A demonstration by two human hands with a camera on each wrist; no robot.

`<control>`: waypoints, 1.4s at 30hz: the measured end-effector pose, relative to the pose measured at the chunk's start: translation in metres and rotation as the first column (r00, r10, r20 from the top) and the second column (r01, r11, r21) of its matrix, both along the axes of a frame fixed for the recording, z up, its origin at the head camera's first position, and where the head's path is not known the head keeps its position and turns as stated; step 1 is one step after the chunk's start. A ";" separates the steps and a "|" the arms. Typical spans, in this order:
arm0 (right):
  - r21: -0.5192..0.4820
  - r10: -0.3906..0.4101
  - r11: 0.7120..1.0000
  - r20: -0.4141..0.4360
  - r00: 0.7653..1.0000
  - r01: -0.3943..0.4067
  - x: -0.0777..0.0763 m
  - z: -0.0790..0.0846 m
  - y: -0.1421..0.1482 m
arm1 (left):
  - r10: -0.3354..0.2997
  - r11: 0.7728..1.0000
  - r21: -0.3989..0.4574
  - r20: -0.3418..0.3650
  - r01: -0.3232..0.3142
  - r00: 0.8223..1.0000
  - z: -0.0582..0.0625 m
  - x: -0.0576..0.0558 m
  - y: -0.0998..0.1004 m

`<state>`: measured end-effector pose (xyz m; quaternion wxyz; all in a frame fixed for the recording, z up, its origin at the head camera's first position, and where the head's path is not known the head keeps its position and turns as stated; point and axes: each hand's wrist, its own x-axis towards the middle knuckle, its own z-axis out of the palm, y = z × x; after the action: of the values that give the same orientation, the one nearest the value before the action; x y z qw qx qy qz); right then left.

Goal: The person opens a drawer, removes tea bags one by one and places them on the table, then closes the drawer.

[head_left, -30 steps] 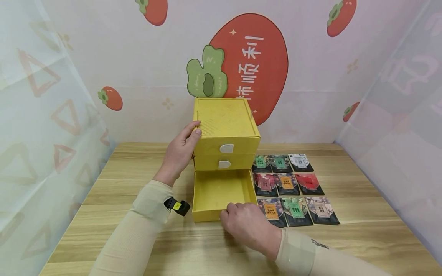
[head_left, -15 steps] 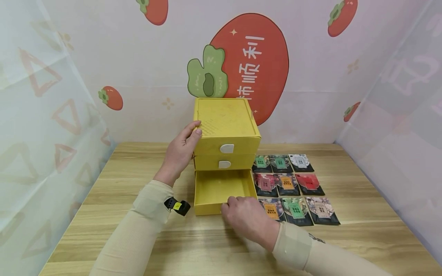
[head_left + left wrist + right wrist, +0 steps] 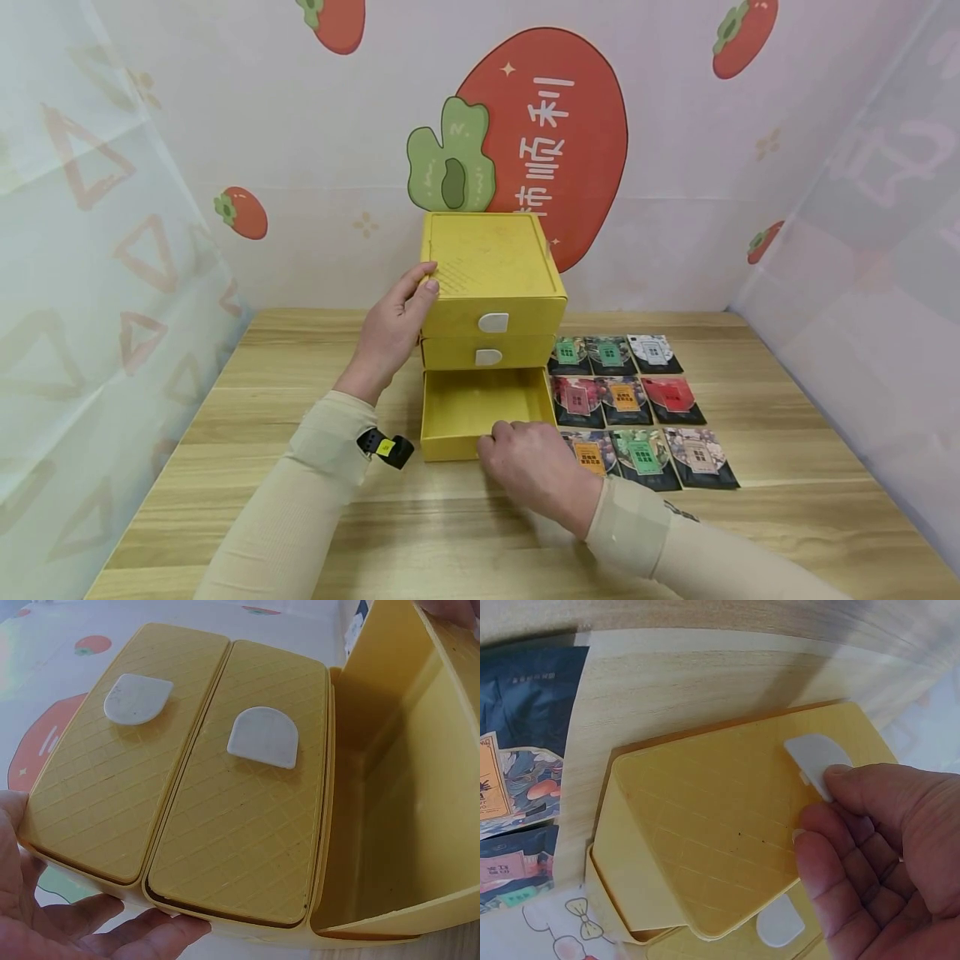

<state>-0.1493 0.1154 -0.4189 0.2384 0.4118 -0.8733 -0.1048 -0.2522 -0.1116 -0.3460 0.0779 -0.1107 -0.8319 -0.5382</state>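
Observation:
A yellow three-drawer cabinet (image 3: 491, 254) stands on the wooden table. Its upper two drawers are closed, and its bottom drawer (image 3: 452, 448) sticks out partway with a bare inside. My left hand (image 3: 390, 333) rests against the cabinet's upper left edge. In the left wrist view its fingers (image 3: 154, 934) lie fairly straight along the side, and the thumb is at the top. At the bottom drawer's front, my right hand (image 3: 536, 471) pinches the white drawer handle (image 3: 815, 755), with the thumb on the handle and the other fingers curled below.
Flat printed packets (image 3: 624, 400) lie in rows of three to the right of the cabinet. Two white handles, an upper one (image 3: 493, 322) and a middle one (image 3: 488, 357), project from the closed drawers. Behind the table hangs a patterned cloth backdrop (image 3: 322, 167).
The bottom drawer has slid partway inward, toward the cabinet, and my right hand has moved with it. My left hand stays at the cabinet's upper left edge. The packets have not moved.

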 end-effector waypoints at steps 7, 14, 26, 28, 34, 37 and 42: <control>0.018 -0.011 1.000 0.020 1.000 0.010 -0.003 0.001 -0.001 | 0.004 1.000 -0.002 0.005 -0.004 1.000 0.000 0.000 0.000; 0.023 -0.020 1.000 0.040 0.999 0.019 -0.004 0.002 -0.002 | -0.002 1.000 -0.002 0.005 0.002 1.000 0.001 0.001 0.000; 0.007 -0.013 1.000 0.017 1.000 0.013 -0.009 0.001 -0.003 | -0.002 1.000 0.000 -0.001 0.002 1.000 0.000 0.000 0.000; 0.008 -0.014 1.000 0.013 1.000 0.014 -0.009 0.001 -0.004 | 0.000 1.000 -0.001 -0.002 0.000 1.000 -0.001 0.000 0.000; 0.012 -0.016 1.000 0.009 1.000 0.016 -0.011 0.001 -0.004 | 0.000 1.000 0.001 -0.004 0.000 1.000 -0.002 -0.002 0.000; 0.011 -0.016 1.000 0.010 1.000 0.016 -0.013 0.001 -0.005 | 0.001 1.000 0.000 -0.007 -0.001 1.000 -0.002 -0.002 0.000; 0.008 -0.023 1.000 -0.005 1.000 0.023 -0.015 0.000 -0.005 | 0.003 1.000 -0.005 -0.011 -0.003 1.000 -0.002 -0.002 0.000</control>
<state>-0.1641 0.1102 -0.4185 0.2377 0.4023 -0.8770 -0.1124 -0.2542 -0.1116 -0.3476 0.0832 -0.1124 -0.8329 -0.5355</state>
